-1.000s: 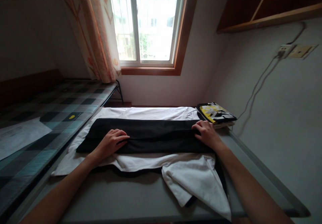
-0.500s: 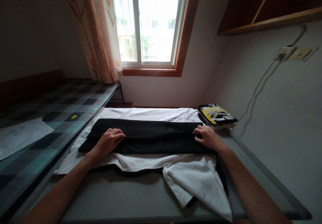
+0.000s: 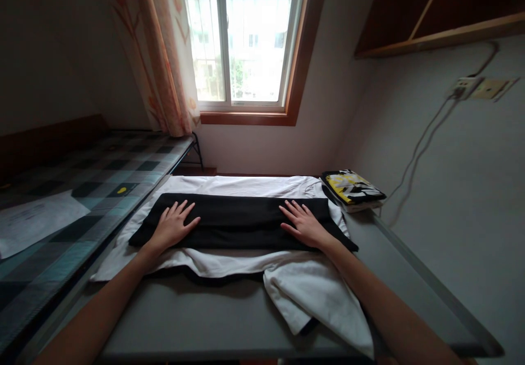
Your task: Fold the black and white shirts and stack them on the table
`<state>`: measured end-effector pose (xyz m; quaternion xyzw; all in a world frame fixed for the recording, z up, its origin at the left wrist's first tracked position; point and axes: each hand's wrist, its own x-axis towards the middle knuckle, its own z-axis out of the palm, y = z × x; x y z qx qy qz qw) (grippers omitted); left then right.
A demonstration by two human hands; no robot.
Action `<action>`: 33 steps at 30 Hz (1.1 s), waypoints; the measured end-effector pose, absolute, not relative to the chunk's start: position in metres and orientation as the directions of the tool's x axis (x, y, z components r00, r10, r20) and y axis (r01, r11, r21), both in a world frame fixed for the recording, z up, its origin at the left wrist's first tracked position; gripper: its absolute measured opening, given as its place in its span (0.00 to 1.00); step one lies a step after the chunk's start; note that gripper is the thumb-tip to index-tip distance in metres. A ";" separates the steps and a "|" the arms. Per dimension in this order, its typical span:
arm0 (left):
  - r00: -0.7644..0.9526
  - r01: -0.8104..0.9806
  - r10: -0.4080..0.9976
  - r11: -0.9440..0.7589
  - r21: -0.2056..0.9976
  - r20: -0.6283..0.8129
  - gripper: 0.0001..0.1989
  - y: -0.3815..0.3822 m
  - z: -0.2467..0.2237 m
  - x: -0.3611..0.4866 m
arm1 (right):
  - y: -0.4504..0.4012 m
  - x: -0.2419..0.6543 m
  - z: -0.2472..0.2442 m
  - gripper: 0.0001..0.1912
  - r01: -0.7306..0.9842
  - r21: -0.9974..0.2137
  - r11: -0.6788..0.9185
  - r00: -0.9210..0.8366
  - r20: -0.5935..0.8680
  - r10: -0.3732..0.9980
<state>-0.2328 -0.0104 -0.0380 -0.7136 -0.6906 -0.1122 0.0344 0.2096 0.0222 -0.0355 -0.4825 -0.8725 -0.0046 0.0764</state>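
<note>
A black-and-white shirt lies spread on the grey table, its black part point(image 3: 238, 222) folded into a long strip across the white fabric point(image 3: 241, 187). On the left of that strip rests my left hand point(image 3: 174, 225), flat with fingers spread. My right hand point(image 3: 303, 225) lies on the strip's right part, palm down and fingers apart. Neither hand grips anything. Toward the near edge hangs a white sleeve point(image 3: 320, 299) with a little black showing at its opening.
A folded stack of clothes point(image 3: 353, 187) in black, yellow and white sits at the table's back right. Along the left stands a bed with a checked mattress point(image 3: 139, 168) and a paper sheet point(image 3: 39, 220) on it. A cable point(image 3: 420, 146) runs down the right wall.
My right hand has moved left along the black strip and let go of its right end. Both hands have gone from curled fingers to flat, spread ones.
</note>
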 end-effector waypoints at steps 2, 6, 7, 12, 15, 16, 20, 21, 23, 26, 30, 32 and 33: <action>0.005 0.994 0.985 -0.023 0.104 0.174 0.33 -0.010 -0.037 -0.234 | 0.024 0.220 -0.038 0.36 0.881 -0.061 0.470 -0.460 0.124 0.879; -0.033 0.995 0.988 0.018 0.102 0.152 0.34 -0.009 -0.037 -0.238 | 0.031 0.242 -0.042 0.37 0.937 -0.048 0.346 -0.339 0.119 0.933; -0.047 0.994 0.988 0.033 0.101 0.148 0.34 -0.009 -0.037 -0.240 | 0.033 0.247 -0.043 0.37 0.948 -0.046 0.314 -0.307 0.121 0.944; -0.087 0.993 0.985 0.075 0.086 0.147 0.34 -0.007 -0.038 -0.246 | 0.034 0.259 -0.043 0.37 0.984 -0.045 0.175 -0.166 0.157 0.974; -0.085 0.994 0.983 0.073 0.080 0.163 0.33 -0.006 -0.039 -0.245 | 0.024 0.242 -0.035 0.35 0.957 -0.046 0.285 -0.266 0.246 0.932; -0.082 0.995 0.983 0.070 0.077 0.165 0.33 -0.006 -0.040 -0.245 | 0.020 0.232 -0.031 0.34 0.928 -0.059 0.367 -0.339 0.267 0.902; -0.070 0.996 0.985 0.061 0.060 0.158 0.33 -0.004 -0.042 -0.246 | 0.006 0.194 -0.021 0.32 0.719 -0.153 0.678 -0.639 0.236 0.732; -0.068 0.996 0.985 0.060 0.058 0.156 0.33 -0.004 -0.042 -0.246 | 0.003 0.189 -0.020 0.32 0.669 -0.171 0.723 -0.692 0.210 0.691; -0.067 0.997 0.985 0.058 0.059 0.161 0.33 -0.004 -0.043 -0.247 | 0.001 0.185 -0.019 0.31 0.622 -0.192 0.759 -0.744 0.158 0.649; -0.070 0.996 0.982 0.059 0.063 0.173 0.33 -0.005 -0.043 -0.247 | 0.004 0.195 -0.021 0.30 0.679 -0.192 0.708 -0.704 0.102 0.703; -0.070 0.996 0.985 0.062 0.056 0.159 0.33 -0.007 -0.040 -0.245 | 0.013 0.218 -0.025 0.32 0.814 -0.149 0.561 -0.562 0.043 0.826; -0.077 0.997 0.986 0.071 0.042 0.146 0.32 -0.007 -0.038 -0.245 | 0.018 0.230 -0.027 0.34 0.874 -0.106 0.475 -0.475 0.029 0.880; -0.080 0.997 0.987 0.076 0.035 0.140 0.32 -0.007 -0.037 -0.245 | 0.021 0.236 -0.028 0.34 0.900 -0.084 0.428 -0.428 0.024 0.904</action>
